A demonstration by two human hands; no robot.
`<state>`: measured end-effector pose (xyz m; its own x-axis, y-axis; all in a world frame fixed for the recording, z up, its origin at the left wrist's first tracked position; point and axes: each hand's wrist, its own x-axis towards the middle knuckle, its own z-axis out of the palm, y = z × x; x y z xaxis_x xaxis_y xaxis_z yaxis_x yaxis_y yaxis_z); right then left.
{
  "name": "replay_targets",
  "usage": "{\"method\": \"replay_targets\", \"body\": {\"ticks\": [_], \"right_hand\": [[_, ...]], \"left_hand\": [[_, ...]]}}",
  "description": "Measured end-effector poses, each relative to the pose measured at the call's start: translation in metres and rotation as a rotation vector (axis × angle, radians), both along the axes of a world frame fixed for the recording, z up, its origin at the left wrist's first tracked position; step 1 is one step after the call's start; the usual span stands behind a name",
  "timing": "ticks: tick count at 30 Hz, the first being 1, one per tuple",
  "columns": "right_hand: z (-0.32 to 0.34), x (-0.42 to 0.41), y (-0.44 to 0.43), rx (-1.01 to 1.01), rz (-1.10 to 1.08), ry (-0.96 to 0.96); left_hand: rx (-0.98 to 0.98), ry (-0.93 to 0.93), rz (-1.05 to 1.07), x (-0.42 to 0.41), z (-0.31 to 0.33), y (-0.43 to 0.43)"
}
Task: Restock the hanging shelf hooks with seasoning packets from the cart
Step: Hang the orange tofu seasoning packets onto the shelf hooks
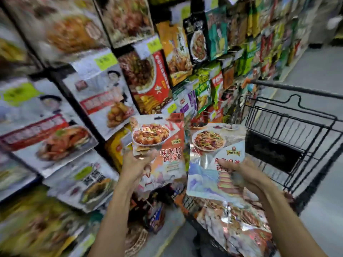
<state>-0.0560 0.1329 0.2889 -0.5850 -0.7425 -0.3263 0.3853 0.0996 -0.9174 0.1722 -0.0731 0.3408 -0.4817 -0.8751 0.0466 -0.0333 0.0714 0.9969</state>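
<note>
My left hand (136,164) grips a seasoning packet (163,145) with a red-sauce dish and an orange panel, held upright in front of the shelf. Just to its right, my right hand (239,172) grips a second packet (213,156) showing shredded stir-fry over a pale blue design. Both packets are raised side by side above the black wire cart (289,138). More shiny packets (235,225) lie piled in the cart under my right forearm. Hanging packets (104,101) fill the shelf hooks on the left; the view is blurred.
Rows of hanging packets (219,34) run along the shelf into the distance. The aisle's grey floor (315,67) lies to the right beyond the cart. A woven basket (137,240) and dark packets sit low between shelf and cart.
</note>
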Motion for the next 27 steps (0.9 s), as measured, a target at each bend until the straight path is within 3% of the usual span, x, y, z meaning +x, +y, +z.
{"method": "replay_targets", "body": {"ticks": [13, 20, 27], "right_hand": [[0.130, 0.214, -0.123, -0.326, 0.569, 0.215], [0.153, 0.369, -0.169, -0.389, 0.782, 0.142], [0.148, 0.475, -0.179, -0.402, 0.951, 0.139]], "left_hand": [[-0.270, 0.103, 0.486, 0.307, 0.123, 0.043], [-0.252, 0.164, 0.754, 0.466, 0.135, 0.066], [-0.265, 0.165, 0.831, 0.566, 0.135, 0.076]]}}
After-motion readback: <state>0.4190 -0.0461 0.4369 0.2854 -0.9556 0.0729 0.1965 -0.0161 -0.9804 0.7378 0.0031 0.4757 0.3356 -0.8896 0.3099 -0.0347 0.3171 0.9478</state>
